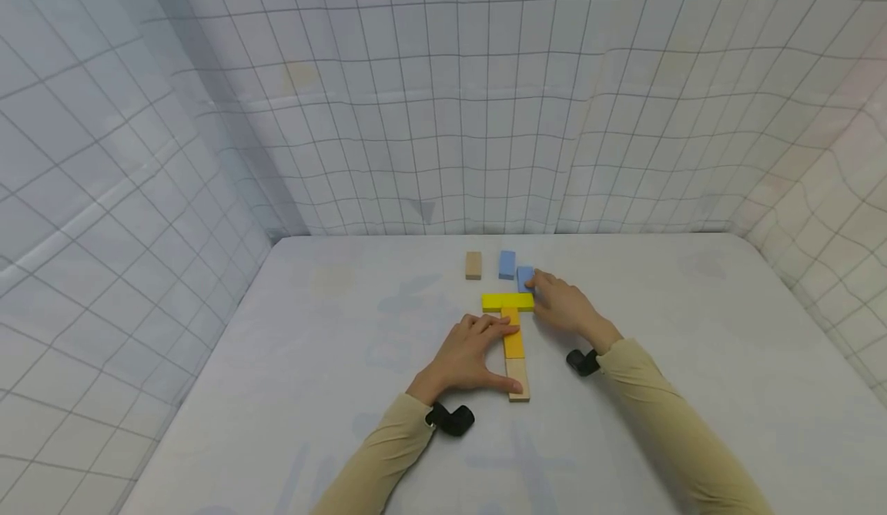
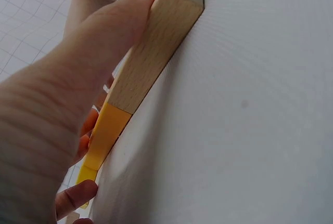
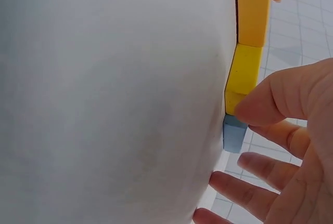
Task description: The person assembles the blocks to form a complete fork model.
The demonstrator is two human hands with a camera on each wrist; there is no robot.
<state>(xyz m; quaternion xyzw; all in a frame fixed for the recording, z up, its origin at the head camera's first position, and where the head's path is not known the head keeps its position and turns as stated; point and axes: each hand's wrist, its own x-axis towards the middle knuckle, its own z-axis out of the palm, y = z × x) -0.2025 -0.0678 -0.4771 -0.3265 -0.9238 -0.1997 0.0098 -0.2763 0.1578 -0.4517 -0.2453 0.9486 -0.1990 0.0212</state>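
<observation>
"The left hand is stretched wide, its thumb on the wooden block and a finger over the orange piece."

"And the right hand?"

"At the yellow bar's end, touching the near blue block; I can't tell whether it pinches either."

"How do they lie?"

"Like a T on the white table, yellow across the far end. Another blue block and a tan block sit beyond."

"Anything covered?"

"Fingers hide part of the near blue block and some orange."
</observation>
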